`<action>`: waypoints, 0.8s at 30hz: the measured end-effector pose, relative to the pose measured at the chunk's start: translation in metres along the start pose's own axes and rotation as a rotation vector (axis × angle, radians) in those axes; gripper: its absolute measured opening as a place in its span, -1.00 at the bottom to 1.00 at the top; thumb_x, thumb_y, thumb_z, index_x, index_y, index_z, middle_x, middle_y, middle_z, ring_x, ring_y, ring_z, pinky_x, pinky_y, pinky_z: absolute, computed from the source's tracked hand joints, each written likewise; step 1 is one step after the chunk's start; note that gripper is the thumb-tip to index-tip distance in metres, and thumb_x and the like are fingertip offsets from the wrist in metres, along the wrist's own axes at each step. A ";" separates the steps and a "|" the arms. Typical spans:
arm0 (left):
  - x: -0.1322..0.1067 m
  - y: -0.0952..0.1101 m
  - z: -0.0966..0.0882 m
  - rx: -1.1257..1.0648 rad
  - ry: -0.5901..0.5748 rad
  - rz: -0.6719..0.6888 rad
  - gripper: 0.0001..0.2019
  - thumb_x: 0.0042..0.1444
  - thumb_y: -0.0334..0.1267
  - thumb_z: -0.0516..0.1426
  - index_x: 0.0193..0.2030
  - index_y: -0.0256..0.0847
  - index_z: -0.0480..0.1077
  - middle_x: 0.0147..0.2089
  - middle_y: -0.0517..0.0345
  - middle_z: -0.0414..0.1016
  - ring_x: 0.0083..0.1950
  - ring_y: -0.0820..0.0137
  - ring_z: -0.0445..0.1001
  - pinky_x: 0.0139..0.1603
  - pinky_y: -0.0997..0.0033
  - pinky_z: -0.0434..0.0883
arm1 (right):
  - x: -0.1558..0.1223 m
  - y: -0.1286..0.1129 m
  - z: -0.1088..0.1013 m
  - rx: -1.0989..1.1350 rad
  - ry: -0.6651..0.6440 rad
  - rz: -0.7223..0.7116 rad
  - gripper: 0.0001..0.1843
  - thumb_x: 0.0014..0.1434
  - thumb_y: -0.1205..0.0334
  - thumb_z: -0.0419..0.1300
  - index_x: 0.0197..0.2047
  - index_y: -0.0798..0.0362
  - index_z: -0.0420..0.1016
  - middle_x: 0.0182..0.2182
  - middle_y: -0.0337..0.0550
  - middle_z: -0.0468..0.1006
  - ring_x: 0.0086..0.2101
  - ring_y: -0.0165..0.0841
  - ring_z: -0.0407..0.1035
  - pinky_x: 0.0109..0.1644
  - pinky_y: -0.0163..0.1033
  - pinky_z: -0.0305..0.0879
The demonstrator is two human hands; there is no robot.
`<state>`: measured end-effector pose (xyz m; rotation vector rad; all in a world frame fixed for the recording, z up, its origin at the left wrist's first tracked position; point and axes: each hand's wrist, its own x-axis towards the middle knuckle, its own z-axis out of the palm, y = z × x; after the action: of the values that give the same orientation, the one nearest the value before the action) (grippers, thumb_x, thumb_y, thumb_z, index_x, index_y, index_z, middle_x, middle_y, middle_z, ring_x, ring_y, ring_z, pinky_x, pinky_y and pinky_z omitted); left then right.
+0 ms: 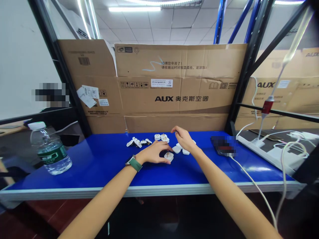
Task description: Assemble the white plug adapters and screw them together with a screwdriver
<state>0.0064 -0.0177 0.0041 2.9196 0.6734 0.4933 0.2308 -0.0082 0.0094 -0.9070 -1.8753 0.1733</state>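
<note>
On the blue tabletop, my left hand (156, 152) curves around a white plug piece (168, 156) with metal pins facing up. Its thumb is at the near edge and its fingers are at the far side. My right hand (183, 137) hovers just above several white plug pieces (176, 149) that lie pins-down or with plain faces up. The right fingers are bent and point left, with nothing visible in them; their tips are partly hidden. Behind the hands sit more white pieces with pins up (157, 136). Left of them lies a loose cluster of white and black plug parts (134, 142).
A water bottle (51, 149) stands at the left. At the right lies a dark phone (221, 146) with a white cable (251, 181) hanging over the front edge. A power strip (269, 156) runs beyond it. A cardboard panel (179, 109) closes off the back.
</note>
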 end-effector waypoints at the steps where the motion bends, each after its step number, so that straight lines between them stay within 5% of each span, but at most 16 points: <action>1: 0.000 0.001 0.001 0.006 -0.014 0.006 -0.47 0.08 0.18 0.30 0.13 0.03 0.47 0.02 0.09 0.51 0.11 0.14 0.45 0.14 0.20 0.23 | 0.000 0.003 0.001 -0.038 -0.036 0.025 -0.75 0.26 0.38 -0.04 -0.20 0.06 0.47 -0.34 -0.16 0.51 -0.29 -0.31 0.37 -0.15 -0.24 0.22; 12: 0.000 -0.001 0.002 0.062 0.004 -0.010 -0.65 0.12 0.04 0.31 -0.02 -0.04 0.50 -0.05 0.12 0.55 0.07 0.15 0.46 0.13 0.17 0.20 | -0.001 0.002 -0.003 -0.232 -0.128 0.192 -0.77 0.19 0.39 0.05 -0.20 0.06 0.53 -0.45 -0.19 0.52 -0.44 -0.36 0.33 -0.34 -0.32 0.11; 20: 0.000 -0.017 -0.005 0.232 0.427 -0.296 -0.67 0.17 -0.07 0.27 0.02 -0.12 0.42 0.02 0.04 0.51 0.07 0.15 0.46 0.07 0.14 0.25 | -0.012 -0.002 -0.002 -0.462 -0.629 0.128 -0.72 0.06 0.43 0.15 -0.27 -0.04 0.65 -0.31 -0.15 0.67 -0.29 -0.25 0.50 -0.31 -0.30 0.14; 24: 0.001 -0.022 -0.003 0.219 0.545 -0.397 -0.70 0.19 -0.06 0.26 -0.01 -0.12 0.42 -0.01 0.06 0.50 0.02 0.18 0.49 0.04 0.16 0.29 | -0.013 -0.004 0.004 -0.433 -0.721 0.061 -0.65 0.05 0.49 0.12 -0.25 -0.04 0.66 -0.29 -0.18 0.69 -0.27 -0.26 0.53 -0.25 -0.31 0.20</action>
<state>-0.0024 0.0022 0.0036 2.7182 1.4117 1.2405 0.2277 -0.0187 0.0001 -1.3135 -2.6161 0.1425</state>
